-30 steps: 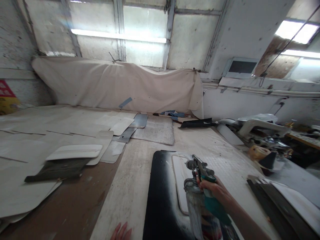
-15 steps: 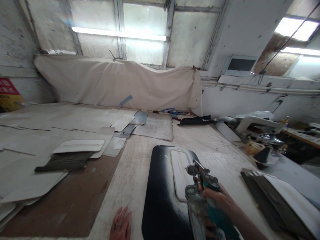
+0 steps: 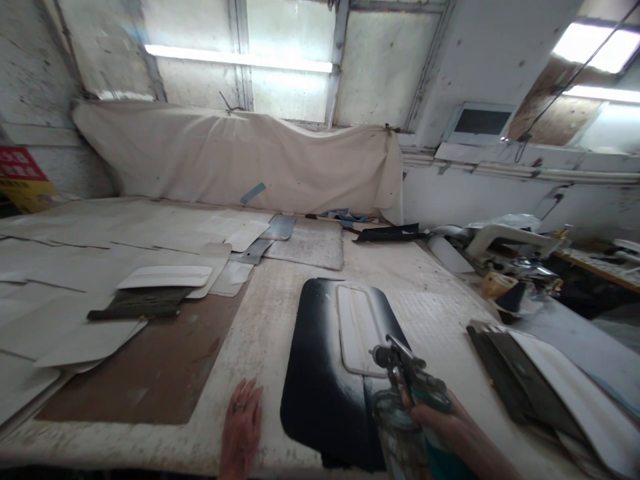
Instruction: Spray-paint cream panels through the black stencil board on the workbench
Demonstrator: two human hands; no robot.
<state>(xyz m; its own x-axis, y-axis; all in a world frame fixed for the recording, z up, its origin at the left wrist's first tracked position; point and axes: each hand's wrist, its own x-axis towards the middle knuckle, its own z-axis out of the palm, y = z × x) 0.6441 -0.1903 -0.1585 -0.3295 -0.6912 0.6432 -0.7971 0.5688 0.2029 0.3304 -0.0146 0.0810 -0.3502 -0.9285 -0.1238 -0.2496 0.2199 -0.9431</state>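
My right hand [image 3: 440,427] is closed round the teal grip of a metal spray gun [image 3: 405,380] with a cup hanging below, nozzle pointing away over a black panel [image 3: 320,373]. On that panel lies a white rounded piece [image 3: 356,327]. My left hand [image 3: 243,427] rests flat on the white worktable [image 3: 260,320], fingers stretched out, just left of the black panel; a ring shows on one finger.
Several pale cut sheets and a dark strip [image 3: 135,303] cover the table's left side, over a brown board [image 3: 145,367]. Stacked dark and white panels [image 3: 540,387] lie at the right. A cloth [image 3: 240,157] hangs along the back wall. Cluttered bench [image 3: 510,267] at far right.
The view has tipped down and back, so the black panel shows more fully. My left hand has come further onto the table. The spray gun has drawn lower and nearer to me.
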